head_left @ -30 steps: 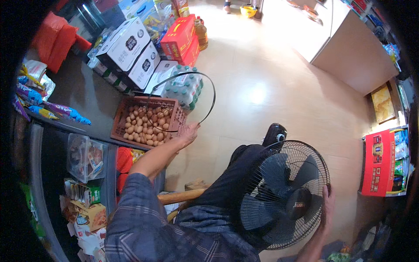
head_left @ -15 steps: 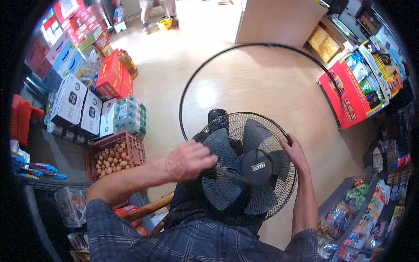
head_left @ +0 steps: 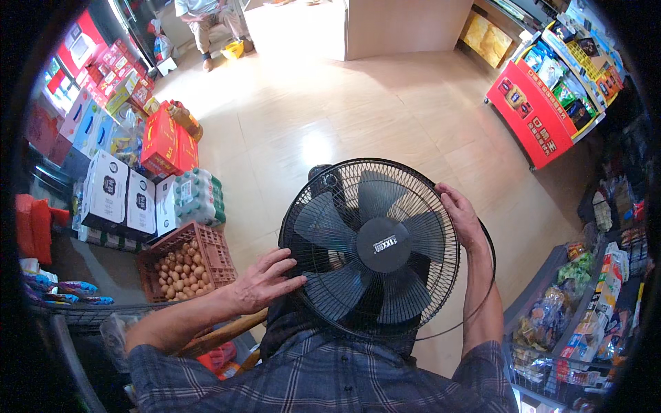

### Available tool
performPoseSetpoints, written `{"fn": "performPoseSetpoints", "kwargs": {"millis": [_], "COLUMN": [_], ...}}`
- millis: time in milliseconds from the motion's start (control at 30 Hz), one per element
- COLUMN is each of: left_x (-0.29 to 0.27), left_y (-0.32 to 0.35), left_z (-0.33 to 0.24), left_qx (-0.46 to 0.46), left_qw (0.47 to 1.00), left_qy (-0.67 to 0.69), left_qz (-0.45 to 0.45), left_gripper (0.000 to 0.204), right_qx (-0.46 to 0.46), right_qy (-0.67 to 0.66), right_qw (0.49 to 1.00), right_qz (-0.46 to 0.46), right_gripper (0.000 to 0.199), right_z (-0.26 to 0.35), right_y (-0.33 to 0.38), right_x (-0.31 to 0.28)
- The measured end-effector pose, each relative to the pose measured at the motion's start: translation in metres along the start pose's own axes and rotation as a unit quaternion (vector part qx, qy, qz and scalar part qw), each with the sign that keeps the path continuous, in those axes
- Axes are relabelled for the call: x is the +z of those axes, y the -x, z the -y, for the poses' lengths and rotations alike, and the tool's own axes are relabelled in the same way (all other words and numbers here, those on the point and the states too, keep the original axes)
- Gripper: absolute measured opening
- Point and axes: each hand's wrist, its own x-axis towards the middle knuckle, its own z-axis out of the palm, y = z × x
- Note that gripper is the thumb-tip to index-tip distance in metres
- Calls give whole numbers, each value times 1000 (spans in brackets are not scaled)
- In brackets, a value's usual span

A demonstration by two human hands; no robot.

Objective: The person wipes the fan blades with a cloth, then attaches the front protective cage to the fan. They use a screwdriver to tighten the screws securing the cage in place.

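A black fan (head_left: 385, 245) with dark blades and a wire front guard rests against my lap, its face turned up. My left hand (head_left: 265, 279) is at the guard's left rim, fingers spread and fingertips touching the edge. My right hand (head_left: 460, 212) is closed over the upper right rim, fingers curled at the edge. A thin black hoop (head_left: 494, 265) shows past the right side of the guard. It bows out across my right forearm and runs back under the fan's lower edge. The rest of the hoop cannot be told from the rim.
Left of me stand a crate of eggs (head_left: 184, 272), a wrapped bottle pack (head_left: 200, 196), white cartons (head_left: 107, 186) and a red box (head_left: 165, 141). A red display cart (head_left: 530, 113) is at the far right. Packaged goods (head_left: 551, 316) fill a near-right rack. A person (head_left: 206, 20) sits far off.
The hoop, which arched high above the fan, has come down around its rim. My left hand has moved from over the guard to its left edge.
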Motion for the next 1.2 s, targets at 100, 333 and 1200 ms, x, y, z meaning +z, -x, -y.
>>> {"fn": "performPoseSetpoints", "kwargs": {"millis": [100, 333, 1200], "left_x": [-8, 23, 55], "left_y": [-3, -27, -5], "left_z": [-6, 3, 33], "left_qx": [-64, -326, -500], "left_qw": [993, 921, 798], "left_qy": [98, 152, 304], "left_qz": [-14, -146, -143], "left_gripper": [38, 20, 45], "right_qx": [-1, -8, 32], "right_qy": [55, 37, -163], "right_qw": [998, 999, 984], "right_qz": [-2, -29, -63], "right_gripper": [55, 41, 39], "right_z": [16, -7, -14], "right_y": [9, 2, 33], "right_x": [8, -3, -19]}}
